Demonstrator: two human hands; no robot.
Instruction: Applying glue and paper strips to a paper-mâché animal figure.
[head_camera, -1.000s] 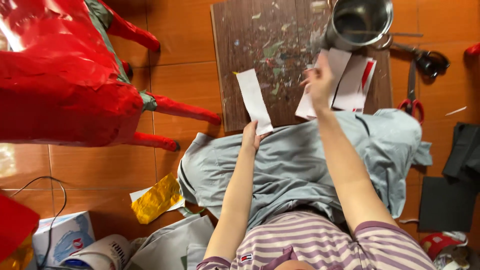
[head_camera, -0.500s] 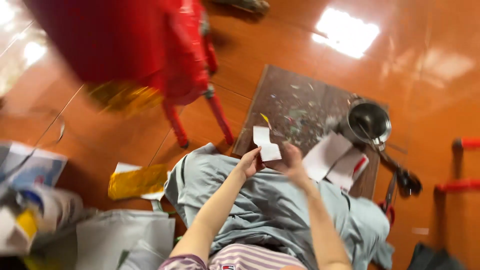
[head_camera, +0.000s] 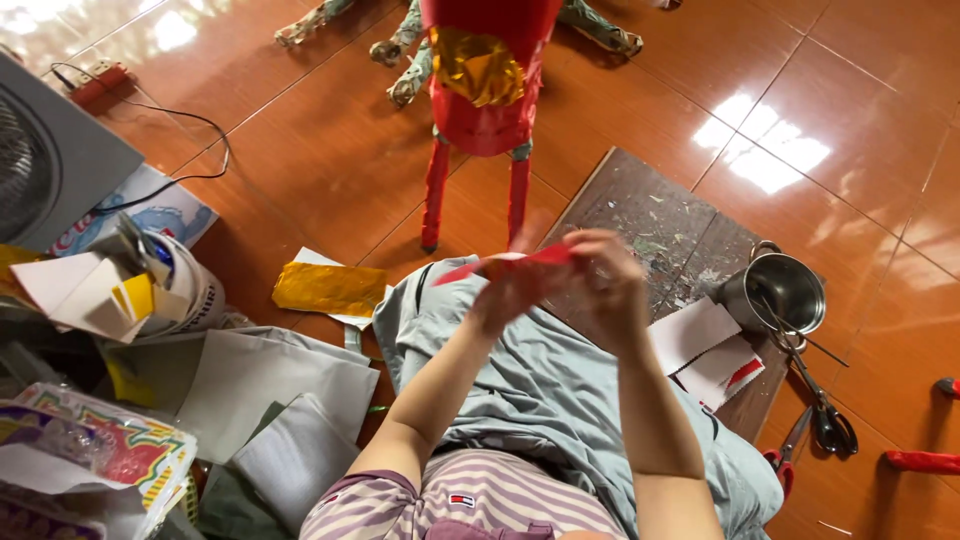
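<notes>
In the head view, the left hand (head_camera: 515, 290) and the right hand (head_camera: 612, 285) are raised together above the lap, both blurred, and their fingers are closed on a red paper strip (head_camera: 505, 262) stretched between them. Under the hands lies a wooden board (head_camera: 640, 215) on the floor, with a metal pot (head_camera: 785, 292), scissors (head_camera: 815, 415) and paper sheets (head_camera: 700, 340) near it.

single head-worn view, looking steeply down, close over lap, wider floor beyond
</notes>
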